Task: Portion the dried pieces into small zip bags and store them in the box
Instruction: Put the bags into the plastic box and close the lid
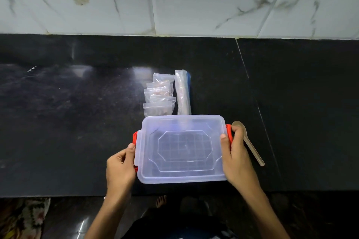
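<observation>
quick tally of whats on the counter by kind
small zip bags, overlapping in a row: about 5
rolled larger zip bag: 1
clear box with red latches, lid on: 1
spoon: 1
total: about 8

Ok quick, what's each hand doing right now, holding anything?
Left hand: grips the left end of the lidded box at its red latch.
Right hand: grips the box's right end, at the other latch.
</observation>
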Demonstrator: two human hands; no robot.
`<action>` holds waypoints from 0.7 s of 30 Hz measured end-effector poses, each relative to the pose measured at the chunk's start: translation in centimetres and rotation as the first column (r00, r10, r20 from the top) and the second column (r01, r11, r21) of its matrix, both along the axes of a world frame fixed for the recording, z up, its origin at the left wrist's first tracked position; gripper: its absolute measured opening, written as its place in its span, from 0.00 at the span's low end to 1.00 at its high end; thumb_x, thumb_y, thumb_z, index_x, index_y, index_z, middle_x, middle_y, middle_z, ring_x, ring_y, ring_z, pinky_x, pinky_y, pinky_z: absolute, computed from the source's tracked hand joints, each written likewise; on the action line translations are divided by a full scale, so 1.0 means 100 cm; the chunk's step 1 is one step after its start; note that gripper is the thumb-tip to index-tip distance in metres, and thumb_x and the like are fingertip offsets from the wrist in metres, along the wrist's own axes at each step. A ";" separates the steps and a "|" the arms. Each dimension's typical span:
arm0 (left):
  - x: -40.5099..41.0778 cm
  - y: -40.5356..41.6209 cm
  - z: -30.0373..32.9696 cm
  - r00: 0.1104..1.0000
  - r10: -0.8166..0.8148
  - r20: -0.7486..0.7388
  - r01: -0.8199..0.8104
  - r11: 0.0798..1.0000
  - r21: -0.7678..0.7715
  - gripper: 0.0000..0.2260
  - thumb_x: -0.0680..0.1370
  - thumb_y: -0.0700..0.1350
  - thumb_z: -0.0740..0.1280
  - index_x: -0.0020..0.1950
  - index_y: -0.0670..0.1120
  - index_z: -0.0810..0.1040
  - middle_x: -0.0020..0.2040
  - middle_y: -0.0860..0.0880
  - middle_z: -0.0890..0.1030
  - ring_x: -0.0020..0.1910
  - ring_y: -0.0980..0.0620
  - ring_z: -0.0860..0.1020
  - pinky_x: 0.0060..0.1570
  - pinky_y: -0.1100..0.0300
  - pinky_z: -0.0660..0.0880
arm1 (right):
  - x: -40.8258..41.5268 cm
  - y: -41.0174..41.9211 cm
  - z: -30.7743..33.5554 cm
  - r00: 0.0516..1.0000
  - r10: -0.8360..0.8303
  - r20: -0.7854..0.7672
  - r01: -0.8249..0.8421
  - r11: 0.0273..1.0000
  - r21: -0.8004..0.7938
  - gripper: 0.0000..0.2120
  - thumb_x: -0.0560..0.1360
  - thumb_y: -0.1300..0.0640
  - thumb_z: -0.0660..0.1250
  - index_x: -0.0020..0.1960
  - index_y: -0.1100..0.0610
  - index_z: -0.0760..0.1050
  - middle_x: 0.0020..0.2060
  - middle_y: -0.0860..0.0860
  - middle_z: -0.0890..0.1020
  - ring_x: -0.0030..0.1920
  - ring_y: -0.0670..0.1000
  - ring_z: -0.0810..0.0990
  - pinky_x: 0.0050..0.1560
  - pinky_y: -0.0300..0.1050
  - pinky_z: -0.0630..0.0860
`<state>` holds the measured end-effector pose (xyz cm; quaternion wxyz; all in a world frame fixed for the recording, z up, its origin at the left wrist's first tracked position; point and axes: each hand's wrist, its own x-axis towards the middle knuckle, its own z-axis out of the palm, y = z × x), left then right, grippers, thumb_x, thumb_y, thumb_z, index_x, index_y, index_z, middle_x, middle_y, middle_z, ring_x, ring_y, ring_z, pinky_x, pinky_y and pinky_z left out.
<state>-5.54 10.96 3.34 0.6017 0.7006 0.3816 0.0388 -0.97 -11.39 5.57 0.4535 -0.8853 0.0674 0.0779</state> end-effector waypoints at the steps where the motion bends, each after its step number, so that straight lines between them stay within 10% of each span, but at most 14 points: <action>1: 0.000 0.000 -0.002 1.000 -0.002 -0.023 0.000 0.997 -0.076 0.23 0.79 0.52 0.64 0.34 0.34 0.75 0.30 0.38 0.76 0.31 0.46 0.71 0.36 0.52 0.70 | 0.000 0.000 -0.001 1.000 0.003 0.007 -0.003 1.000 -0.004 0.14 0.81 0.49 0.49 0.65 0.52 0.59 0.40 0.45 0.75 0.40 0.45 0.78 0.35 0.36 0.72; 6: 0.006 0.002 -0.005 0.999 0.020 -0.047 -0.027 0.988 -0.153 0.04 0.73 0.39 0.72 0.47 0.40 0.81 0.44 0.42 0.84 0.44 0.43 0.81 0.46 0.50 0.79 | 0.000 0.000 -0.003 0.999 0.008 0.031 -0.008 1.000 -0.011 0.14 0.81 0.49 0.50 0.65 0.53 0.59 0.40 0.43 0.74 0.40 0.44 0.77 0.37 0.36 0.74; 14: 0.012 -0.025 0.026 0.983 -0.099 0.157 0.078 0.988 0.134 0.24 0.76 0.47 0.68 0.71 0.44 0.69 0.64 0.56 0.72 0.63 0.57 0.71 0.64 0.60 0.68 | -0.001 0.000 -0.002 0.998 -0.006 0.055 0.005 0.999 0.034 0.07 0.81 0.50 0.47 0.57 0.49 0.58 0.39 0.44 0.73 0.39 0.44 0.75 0.35 0.34 0.70; 21: 0.011 -0.026 0.020 0.981 -0.094 0.170 0.079 0.992 0.094 0.26 0.76 0.45 0.69 0.73 0.45 0.67 0.70 0.52 0.71 0.65 0.55 0.71 0.64 0.59 0.69 | 0.001 -0.001 -0.005 0.995 -0.101 0.010 0.098 0.981 0.169 0.07 0.82 0.49 0.47 0.55 0.48 0.62 0.42 0.44 0.74 0.43 0.44 0.75 0.43 0.41 0.73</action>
